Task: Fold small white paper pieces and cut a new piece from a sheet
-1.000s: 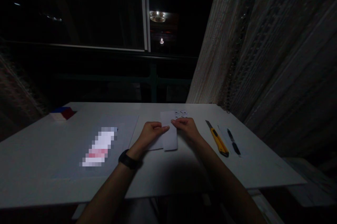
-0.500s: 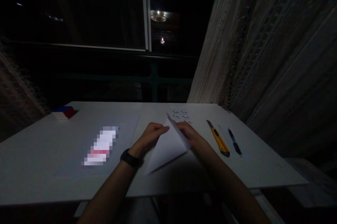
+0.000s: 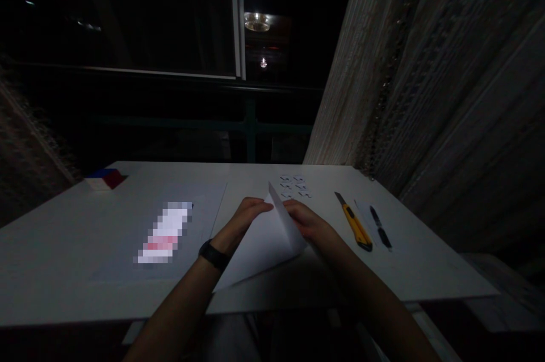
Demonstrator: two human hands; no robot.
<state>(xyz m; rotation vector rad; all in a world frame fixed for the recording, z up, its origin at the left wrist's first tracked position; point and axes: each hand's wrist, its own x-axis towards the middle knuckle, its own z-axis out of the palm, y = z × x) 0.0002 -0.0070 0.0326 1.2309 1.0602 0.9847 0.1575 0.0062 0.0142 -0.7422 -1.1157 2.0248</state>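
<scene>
A folded sheet of white paper [image 3: 264, 243] is held up over the near middle of the table, its pointed tip upward and its wide end toward me. My left hand [image 3: 246, 215] pinches the paper's upper left side, thumb on top; a black band circles that wrist. On the other side, my right hand [image 3: 307, 219] is closed on the right edge near the tip, and its fingertips are partly hidden behind the paper. Several small paper pieces with dark marks [image 3: 293, 186] lie on the table just beyond my hands.
On the white table [image 3: 434, 277], a yellow box cutter [image 3: 355, 223] and a black pen [image 3: 380, 228] lie to the right. A lit, pixelated phone-like object [image 3: 164, 234] rests on a large sheet [image 3: 204, 209] at left. Further back sits a coloured cube [image 3: 104, 179]. Curtains [image 3: 340, 78] hang at right.
The folded paper has opened out somewhat, its near left corner now reaching further toward me and to the left. Both hands keep their hold and have barely shifted.
</scene>
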